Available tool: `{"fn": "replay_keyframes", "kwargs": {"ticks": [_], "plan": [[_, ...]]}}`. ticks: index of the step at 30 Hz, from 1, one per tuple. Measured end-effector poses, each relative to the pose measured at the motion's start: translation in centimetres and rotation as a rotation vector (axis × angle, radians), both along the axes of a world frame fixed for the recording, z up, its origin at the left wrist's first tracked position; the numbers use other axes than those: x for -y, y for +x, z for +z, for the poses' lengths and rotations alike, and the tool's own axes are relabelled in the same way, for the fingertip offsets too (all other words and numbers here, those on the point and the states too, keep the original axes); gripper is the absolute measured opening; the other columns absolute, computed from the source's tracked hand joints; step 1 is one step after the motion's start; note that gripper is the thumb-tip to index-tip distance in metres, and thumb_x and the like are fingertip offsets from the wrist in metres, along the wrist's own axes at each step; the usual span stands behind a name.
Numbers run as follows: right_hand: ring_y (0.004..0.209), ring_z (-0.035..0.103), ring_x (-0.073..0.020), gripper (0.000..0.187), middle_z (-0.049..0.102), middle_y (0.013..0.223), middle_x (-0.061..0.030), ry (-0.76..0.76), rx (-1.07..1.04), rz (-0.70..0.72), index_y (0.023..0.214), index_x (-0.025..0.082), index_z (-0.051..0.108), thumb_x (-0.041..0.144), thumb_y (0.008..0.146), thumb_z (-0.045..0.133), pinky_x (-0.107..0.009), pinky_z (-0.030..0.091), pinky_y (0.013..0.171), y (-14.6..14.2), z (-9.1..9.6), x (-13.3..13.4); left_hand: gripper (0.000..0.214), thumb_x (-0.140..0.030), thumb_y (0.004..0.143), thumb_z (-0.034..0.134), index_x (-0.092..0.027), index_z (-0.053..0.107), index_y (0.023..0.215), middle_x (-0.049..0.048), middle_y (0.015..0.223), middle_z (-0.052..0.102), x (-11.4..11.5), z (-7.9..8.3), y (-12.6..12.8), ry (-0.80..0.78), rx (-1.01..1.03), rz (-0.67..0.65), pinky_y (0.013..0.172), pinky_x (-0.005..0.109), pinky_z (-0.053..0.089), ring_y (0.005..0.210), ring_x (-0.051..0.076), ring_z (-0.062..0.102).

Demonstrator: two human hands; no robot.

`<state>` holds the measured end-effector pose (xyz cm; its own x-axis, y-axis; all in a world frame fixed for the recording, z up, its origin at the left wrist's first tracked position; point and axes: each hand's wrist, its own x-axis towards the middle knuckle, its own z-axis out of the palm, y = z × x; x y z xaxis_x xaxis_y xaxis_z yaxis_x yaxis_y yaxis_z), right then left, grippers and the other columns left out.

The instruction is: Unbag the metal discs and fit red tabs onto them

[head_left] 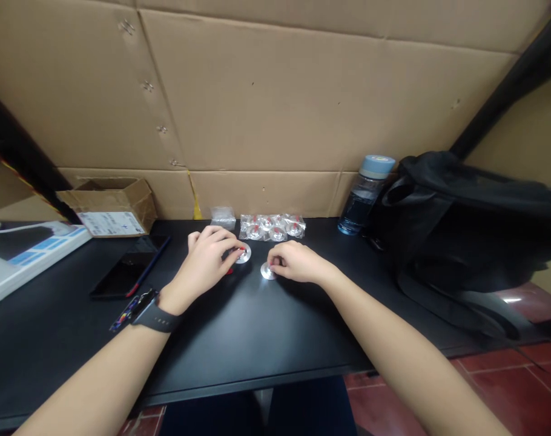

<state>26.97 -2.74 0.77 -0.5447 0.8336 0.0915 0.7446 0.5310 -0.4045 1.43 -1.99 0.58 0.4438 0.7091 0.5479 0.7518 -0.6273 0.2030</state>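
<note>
Head camera looks down, close over desk.

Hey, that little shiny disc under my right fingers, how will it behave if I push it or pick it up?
The disc lies flat on the smooth black desk, so it would probably slide, not roll. It looks thin and small, likely light and stiff. Its shiny face may be slippery to pinch.

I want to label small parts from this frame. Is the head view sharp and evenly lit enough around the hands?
Head view: soft overall; the silver disc at the right hand glares to plain white; the red-marked disc at the left hand lacks fine detail; the black backpack merges into shadow; the wide lens bows the table along its front edge.
</note>
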Motion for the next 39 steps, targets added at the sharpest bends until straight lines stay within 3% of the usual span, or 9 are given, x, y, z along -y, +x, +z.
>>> {"fn": "replay_keyframes", "kwargs": {"ticks": [5, 10, 13, 17, 21, 31, 35, 39], "plan": [[0.072, 0.063, -0.0124, 0.007, 0.072, 0.082, -0.0011, 0.016, -0.217, -0.035, 0.088, 0.02, 0.07, 0.017, 0.087, 0.063, -0.023, 0.042, 0.067, -0.4, 0.1, -0.1, 0.02, -0.036, 0.098, 0.054, -0.027, 0.072, 0.094, 0.0022, 0.102, 0.076, -0.2, 0.0, 0.1, -0.107, 0.038, 0.046, 0.09, 0.041, 0.031, 0.104, 0.024, 0.062], [0.076, 0.07, -0.0145, 0.01, 0.073, 0.088, -0.0036, -0.106, -0.714, -0.052, 0.09, 0.018, 0.064, 0.027, 0.092, 0.062, -0.026, 0.053, 0.073, -1.7, 0.1, 0.1, 0.023, -0.042, 0.097, 0.052, -0.026, 0.069, 0.1, 0.0009, 0.1, 0.076, 0.0, -0.1, 0.5, -0.256, 0.194, 0.036, 0.083, 0.035, 0.04, 0.091, 0.021, 0.066], [0.079, 0.072, -0.0169, 0.017, 0.073, 0.092, -0.0039, -0.205, -0.885, -0.071, 0.094, 0.02, 0.062, 0.037, 0.09, 0.064, -0.025, 0.057, 0.063, -2.3, -0.2, 0.4, 0.025, -0.044, 0.097, 0.052, -0.026, 0.068, 0.101, 0.0012, 0.1, 0.076, 0.3, -0.2, 0.9, -0.312, 0.27, -0.009, 0.079, 0.034, 0.044, 0.084, 0.02, 0.066], [0.084, 0.074, -0.0211, 0.025, 0.07, 0.112, -0.0068, -0.288, -0.934, -0.109, 0.096, 0.021, 0.063, 0.043, 0.086, 0.069, -0.018, 0.051, 0.04, -3.0, -0.6, 0.8, 0.022, -0.042, 0.095, 0.054, -0.025, 0.069, 0.097, 0.0028, 0.103, 0.074, 0.4, -0.5, 1.3, -0.282, 0.34, -0.056, 0.087, 0.035, 0.048, 0.1, 0.022, 0.065], [0.088, 0.076, -0.0251, 0.029, 0.068, 0.121, -0.0095, -0.365, -0.992, -0.117, 0.097, 0.02, 0.064, 0.044, 0.083, 0.072, -0.014, 0.047, 0.033, -3.4, -0.6, 1.0, 0.022, -0.042, 0.094, 0.057, -0.025, 0.07, 0.096, 0.003, 0.101, 0.074, 0.4, -0.6, 1.4, -0.31, 0.375, -0.082, 0.087, 0.035, 0.05, 0.098, 0.022, 0.066], [0.084, 0.077, -0.0251, 0.036, 0.064, 0.123, -0.0104, -0.494, -1.076, -0.106, 0.105, 0.021, 0.062, 0.044, 0.081, 0.076, -0.014, 0.049, 0.035, -3.5, -0.7, 1.1, 0.024, -0.044, 0.094, 0.057, -0.024, 0.07, 0.097, 0.0034, 0.098, 0.075, 0.6, -0.7, 1.6, -0.359, 0.362, -0.079, 0.074, 0.032, 0.05, 0.089, 0.021, 0.067], [0.082, 0.077, -0.0239, 0.045, 0.062, 0.127, -0.0105, -0.551, -1.112, -0.076, 0.123, 0.026, 0.061, 0.041, 0.083, 0.075, -0.017, 0.052, 0.038, -3.4, -0.7, 1.1, 0.023, -0.044, 0.094, 0.057, -0.026, 0.071, 0.096, 0.0023, 0.098, 0.075, 0.6, -0.6, 1.6, -0.342, 0.34, -0.081, 0.083, 0.035, 0.049, 0.091, 0.021, 0.066], [0.086, 0.077, -0.0237, 0.042, 0.068, 0.114, -0.01, -0.606, -1.084, -0.046, 0.123, 0.023, 0.065, 0.039, 0.085, 0.074, -0.018, 0.057, 0.046, -3.3, -0.6, 1.1, 0.021, -0.042, 0.094, 0.058, -0.026, 0.07, 0.094, 0.0018, 0.098, 0.074, 0.7, -0.6, 1.6, -0.336, 0.326, -0.089, 0.088, 0.036, 0.048, 0.097, 0.021, 0.066]]}}
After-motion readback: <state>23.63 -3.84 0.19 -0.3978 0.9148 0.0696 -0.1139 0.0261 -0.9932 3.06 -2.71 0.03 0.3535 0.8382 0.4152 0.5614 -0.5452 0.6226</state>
